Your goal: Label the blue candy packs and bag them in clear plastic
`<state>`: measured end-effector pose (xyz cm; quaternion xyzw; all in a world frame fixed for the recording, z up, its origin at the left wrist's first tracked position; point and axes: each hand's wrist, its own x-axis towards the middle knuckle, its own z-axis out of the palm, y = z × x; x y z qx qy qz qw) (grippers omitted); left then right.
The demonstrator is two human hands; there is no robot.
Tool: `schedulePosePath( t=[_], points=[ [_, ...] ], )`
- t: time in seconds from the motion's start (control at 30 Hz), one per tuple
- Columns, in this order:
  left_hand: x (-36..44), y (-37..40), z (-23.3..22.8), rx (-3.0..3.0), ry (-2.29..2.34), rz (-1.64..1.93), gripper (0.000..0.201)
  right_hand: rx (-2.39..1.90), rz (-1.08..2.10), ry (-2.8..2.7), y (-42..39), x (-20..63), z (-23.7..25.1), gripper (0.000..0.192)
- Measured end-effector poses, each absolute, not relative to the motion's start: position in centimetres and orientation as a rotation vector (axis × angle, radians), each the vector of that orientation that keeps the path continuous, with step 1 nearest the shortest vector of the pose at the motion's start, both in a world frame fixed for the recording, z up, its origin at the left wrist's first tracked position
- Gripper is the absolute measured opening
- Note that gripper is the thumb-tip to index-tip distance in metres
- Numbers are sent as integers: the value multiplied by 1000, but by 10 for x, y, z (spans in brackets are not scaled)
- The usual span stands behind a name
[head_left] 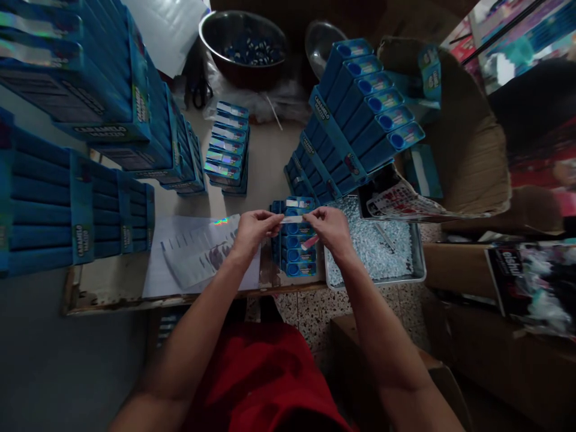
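A small whitish sticker strip (293, 220) is stretched between my two hands, over a row of small blue boxes (298, 255) at the table's front edge. My left hand (254, 230) pinches the strip's left end. The right end is pinched by my right hand (332, 228). A small pinkish-red piece (310, 242) shows just below my right fingers; whether they hold it I cannot tell. To the left, a shiny sheet of stickers (198, 255) lies on white paper (155, 264). The uppermost boxes of the row are partly hidden behind the strip and fingers.
Tall stacks of blue boxes (112, 102) rise at left, a smaller stack (227, 144) behind. Another stack (351, 120) leans by an open cardboard box (472, 138) at right. A metal tray (420, 264) holds pale pellets. Metal bowls (207, 45) stand at the back.
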<state>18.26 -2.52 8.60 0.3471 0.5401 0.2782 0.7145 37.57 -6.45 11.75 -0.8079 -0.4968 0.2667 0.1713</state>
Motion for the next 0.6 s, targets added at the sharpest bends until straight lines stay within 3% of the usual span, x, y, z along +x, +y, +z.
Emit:
schedulePosePath(
  t=[0.2,0.47,0.6],
  points=[
    [192,-10,75,824,1267,645,27,-2393,747,-1407,-49,376,109,22],
    [189,-9,62,818,1221,668,37,-2385,767,-1409,-50,375,106,21],
    [197,-15,43,810,1206,690,42,-2438,677,-1265,-51,381,95,33]
  ],
)
